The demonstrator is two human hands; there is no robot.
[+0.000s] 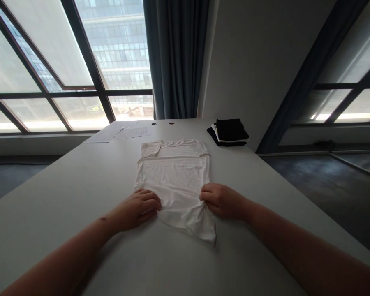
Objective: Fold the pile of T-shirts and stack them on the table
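Note:
A white T-shirt [175,172] lies on the table, its sides and sleeves folded inward and its collar end pointing away from me. My left hand [143,205] has its fingers curled over the shirt's left edge near the hem. On the opposite edge, my right hand [220,199] pinches the fabric between thumb and fingers. Below the right hand the hem hangs toward me as a loose, crumpled corner, creased and flared to the right. Faint wrinkles run across the fabric between both hands.
The shirt rests on a long white table [89,176]. At its far right sits a stack of folded dark clothes [231,130] with something white between. Several paper sheets [111,133] lie at the far left. Beyond are a blue curtain [177,57] and windows.

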